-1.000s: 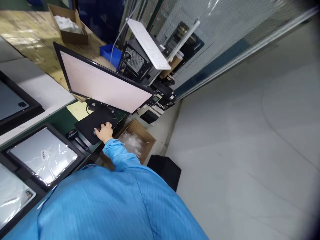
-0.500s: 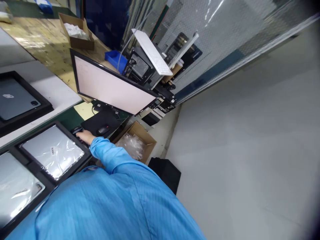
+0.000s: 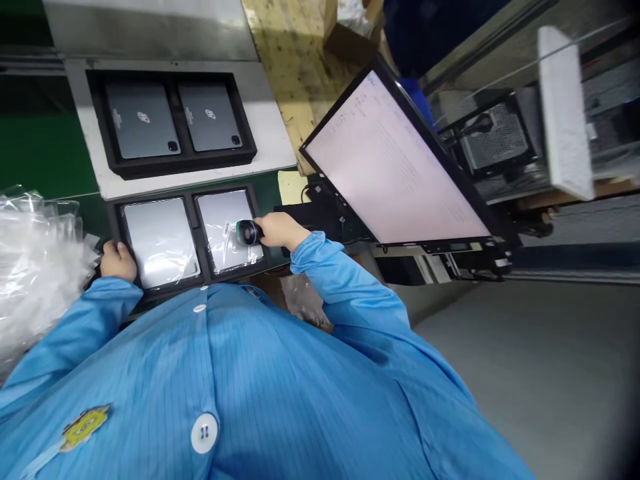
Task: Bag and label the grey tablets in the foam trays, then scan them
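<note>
Right hand (image 3: 280,230)'s gripping a scanner (image 3: 249,233) over a wrapped tablet (image 3: 220,245). Left hand (image 3: 118,261)'s at the tray (image 3: 197,235) edge, can't tell its grip.

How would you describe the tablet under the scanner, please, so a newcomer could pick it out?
Start at the large monitor and look left to the black tray nearest the blue jacket. In its right-hand slot, partly covered by the scanner in the right hand, lies the silver tablet. Unlike its left neighbour, it shows a barcode label.
</note>
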The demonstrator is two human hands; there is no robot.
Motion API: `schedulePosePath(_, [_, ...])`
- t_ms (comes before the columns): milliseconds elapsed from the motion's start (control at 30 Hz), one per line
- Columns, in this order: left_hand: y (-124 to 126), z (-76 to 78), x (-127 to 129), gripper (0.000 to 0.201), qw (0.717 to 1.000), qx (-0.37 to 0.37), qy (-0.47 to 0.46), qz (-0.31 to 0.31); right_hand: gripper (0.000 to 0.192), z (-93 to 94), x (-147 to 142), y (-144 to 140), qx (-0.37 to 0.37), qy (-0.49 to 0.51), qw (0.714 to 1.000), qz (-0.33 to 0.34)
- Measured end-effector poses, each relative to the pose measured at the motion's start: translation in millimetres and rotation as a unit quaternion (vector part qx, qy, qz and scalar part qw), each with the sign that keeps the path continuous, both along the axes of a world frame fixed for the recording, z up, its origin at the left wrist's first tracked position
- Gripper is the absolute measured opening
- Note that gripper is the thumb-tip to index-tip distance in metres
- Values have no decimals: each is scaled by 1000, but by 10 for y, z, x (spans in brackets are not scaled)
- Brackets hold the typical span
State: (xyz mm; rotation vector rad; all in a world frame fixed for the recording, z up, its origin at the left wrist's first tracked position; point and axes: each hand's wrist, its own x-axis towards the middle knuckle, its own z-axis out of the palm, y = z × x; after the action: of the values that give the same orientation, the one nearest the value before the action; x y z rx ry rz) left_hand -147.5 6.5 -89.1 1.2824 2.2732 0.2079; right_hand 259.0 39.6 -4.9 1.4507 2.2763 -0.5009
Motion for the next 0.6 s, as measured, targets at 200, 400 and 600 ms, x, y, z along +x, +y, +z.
schedulePosePath(200, [-25,28,17,48,999,-27,5,21,35,-133,-226,50,-42,7,996,-75])
schedulePosePath(400, [-42,-23,-21,49,1000,-19,1,13,34,-168,-268,-7,-45,9,994,-98])
schedulePosePath(600, [-38,2,-46,52,999,-28,-14,7,37,-284,-19,-31,3,78,979,-188])
